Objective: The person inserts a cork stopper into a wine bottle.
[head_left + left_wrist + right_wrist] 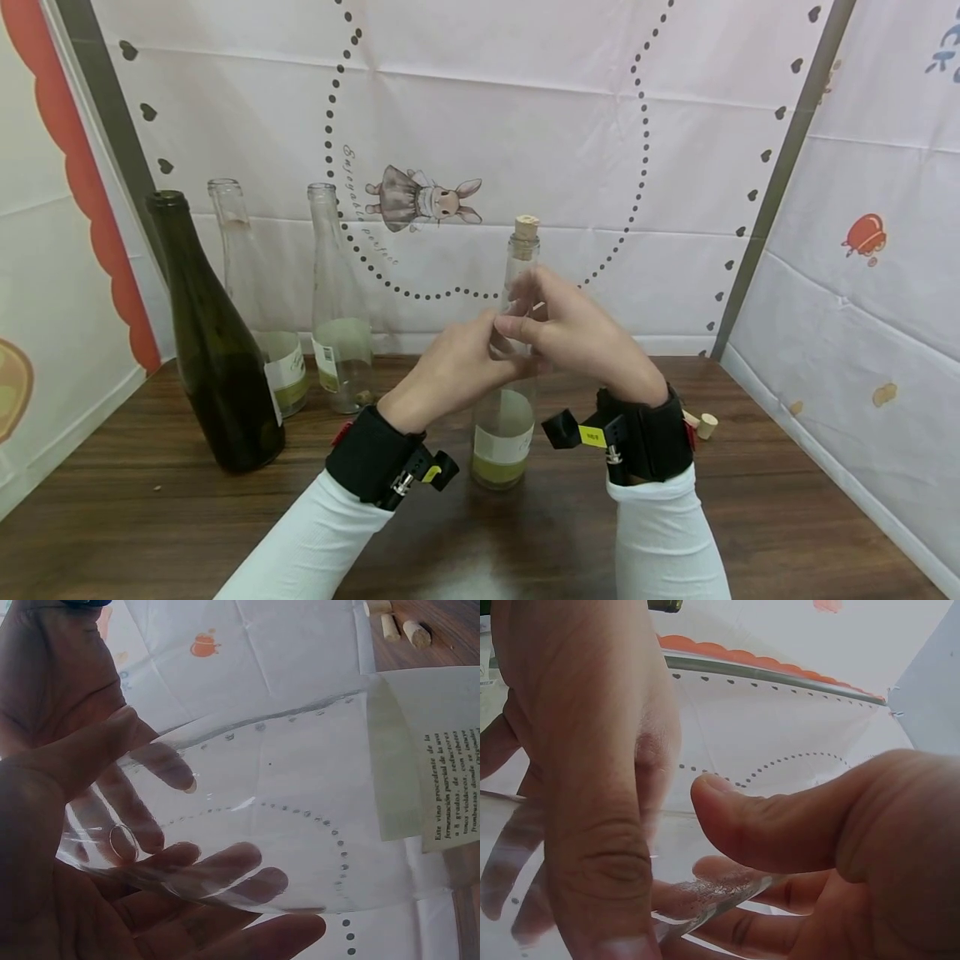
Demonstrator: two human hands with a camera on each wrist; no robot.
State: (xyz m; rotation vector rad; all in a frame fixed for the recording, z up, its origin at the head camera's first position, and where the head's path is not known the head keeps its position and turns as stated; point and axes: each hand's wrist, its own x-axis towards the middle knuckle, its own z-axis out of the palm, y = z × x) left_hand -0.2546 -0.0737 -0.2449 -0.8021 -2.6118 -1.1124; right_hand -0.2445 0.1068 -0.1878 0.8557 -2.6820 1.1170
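Observation:
A clear glass bottle (504, 454) with a pale green label stands upright on the table in the head view, a cork (527, 225) sticking up out of its mouth. My left hand (453, 367) is wrapped around the bottle's upper body, its fingers seen through the glass (300, 772) in the left wrist view. Above it, my right hand (581, 329) has its fingers curled behind the bottle's neck. Its thumb (757, 821) stands off the glass in the right wrist view. The two hands overlap and hide part of the neck.
On the left stand a dark green bottle (225, 383) and two clear bottles, one (283, 367) behind it and another (345, 354) beside that. Loose corks (707, 426) lie right of my right wrist. White printed cloth (555, 133) walls the table's back and sides.

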